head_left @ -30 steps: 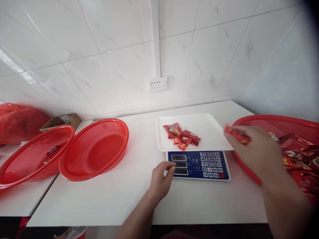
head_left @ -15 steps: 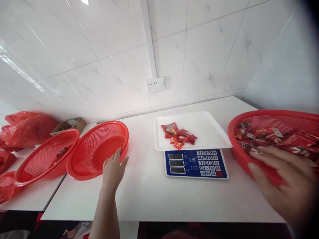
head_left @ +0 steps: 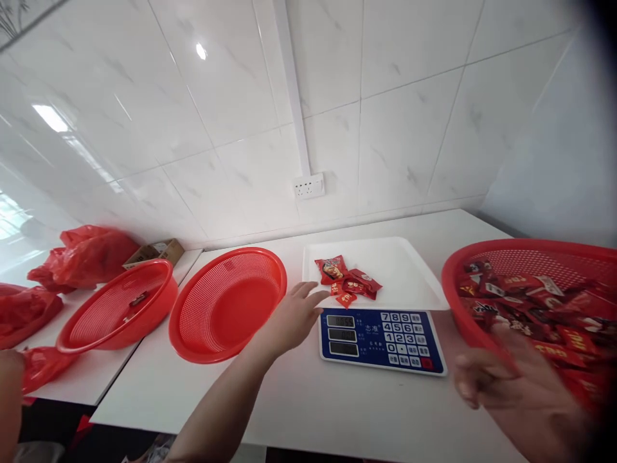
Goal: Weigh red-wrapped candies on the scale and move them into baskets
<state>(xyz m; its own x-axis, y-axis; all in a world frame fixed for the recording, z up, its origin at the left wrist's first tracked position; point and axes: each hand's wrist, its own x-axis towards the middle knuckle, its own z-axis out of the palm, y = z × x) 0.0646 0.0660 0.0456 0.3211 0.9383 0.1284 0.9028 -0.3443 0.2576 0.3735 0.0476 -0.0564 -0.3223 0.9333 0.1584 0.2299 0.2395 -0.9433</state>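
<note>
My left hand reaches over the near left corner of the white scale tray, fingers spread with nothing in them. Just beyond its fingertips lies a small heap of red snack packets on the tray. The scale's blue panel, with number keys and three displays, is below the tray. To the right, my right hand is over the near left rim of a red basket filled with wrapped snacks. Motion blurs this hand, but its fingers look apart and I see nothing in them.
A red perforated basket stands left of the scale. Farther left, another red basket holds a few small items, near red plastic bags and a cardboard box. Another person's arm shows at the left edge.
My left hand has left the rim of the middle basket and moved right to the scale tray. My right hand has drawn slightly left at its basket. The middle basket sits nearer the scale.
</note>
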